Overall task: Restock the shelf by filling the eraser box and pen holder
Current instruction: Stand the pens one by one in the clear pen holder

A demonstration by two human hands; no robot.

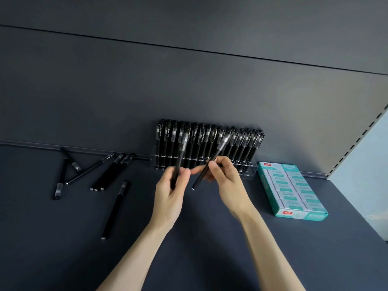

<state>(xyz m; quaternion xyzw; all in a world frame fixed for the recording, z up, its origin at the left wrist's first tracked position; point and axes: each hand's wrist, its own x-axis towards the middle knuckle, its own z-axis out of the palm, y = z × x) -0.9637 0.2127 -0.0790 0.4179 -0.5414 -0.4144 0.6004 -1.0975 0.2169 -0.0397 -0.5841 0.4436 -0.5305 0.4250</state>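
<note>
A clear pen holder (249, 171) stands against the shelf's back wall, packed with several upright black pens (210, 141). Just in front of it my left hand (170, 190) grips one black pen (181, 152), cap end up. My right hand (224, 177) pinches a second black pen (216, 154) that leans up to the right toward the holder. A teal eraser box (291, 190) lies flat to the right, filled with rows of wrapped erasers.
Several loose black pens (109, 173) lie on the dark shelf board to the left, one (115, 208) nearer the front. The dark back panel rises behind. A slotted upright (357, 143) bounds the shelf on the right.
</note>
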